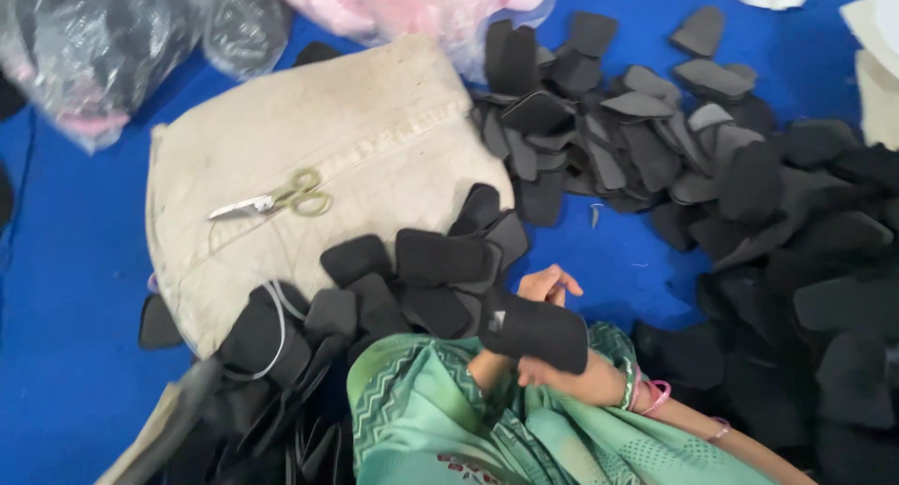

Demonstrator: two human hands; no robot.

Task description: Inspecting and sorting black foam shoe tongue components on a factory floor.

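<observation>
Both hands hold a black, flat, padded piece (pixel 536 333) above my lap, over a green patterned garment (pixel 440 419). My left hand (pixel 549 285) shows its fingers above the piece's upper edge, and its forearm passes behind the piece. My right hand (pixel 562 376) grips the lower edge from the right, with pink and green bangles (pixel 641 389) on its wrist. A stack of similar black pieces (pixel 426 274) lies just left of my hands.
A beige cloth cushion (pixel 356 139) on the blue floor sheet (pixel 66 288) carries small scissors (pixel 281 198). Large heaps of black pieces (pixel 749 195) fill the right and far side. Clear plastic bags (pixel 103 36) and a pink bundle (pixel 421 3) sit at the back, with white pieces (pixel 876 82) at the top right.
</observation>
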